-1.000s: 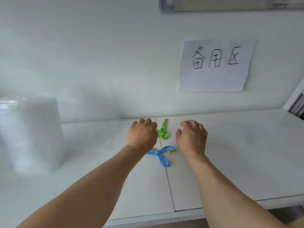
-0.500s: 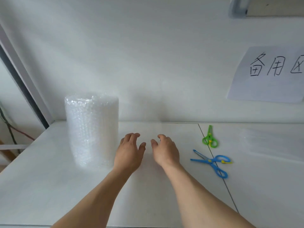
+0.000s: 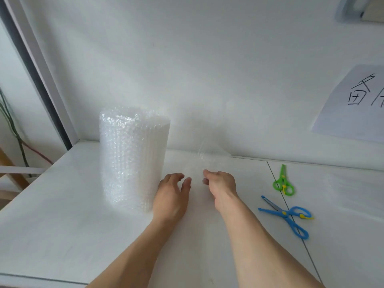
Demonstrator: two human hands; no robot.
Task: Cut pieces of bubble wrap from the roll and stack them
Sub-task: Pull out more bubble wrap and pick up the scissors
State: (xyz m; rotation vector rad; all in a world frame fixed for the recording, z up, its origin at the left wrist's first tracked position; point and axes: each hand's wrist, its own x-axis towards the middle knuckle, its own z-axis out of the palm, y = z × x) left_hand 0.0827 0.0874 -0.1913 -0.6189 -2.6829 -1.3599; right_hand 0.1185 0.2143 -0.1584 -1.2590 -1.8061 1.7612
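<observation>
Two hands at the upright bubble wrap roll [image 3: 133, 159] on the counter [image 3: 62, 235]: left hand [image 3: 172, 196] loosely spread beside it, right hand [image 3: 220, 186] pinching the loose sheet [image 3: 207, 163] (grip partly unclear); pull flat, steadying the roll.

Handwritten paper sign [image 3: 353, 104] on wall [image 3: 207, 59]

Both forearms bare, no sleeves; left grip [image 3: 171, 196], right grip [image 3: 221, 187] ungloved.
</observation>
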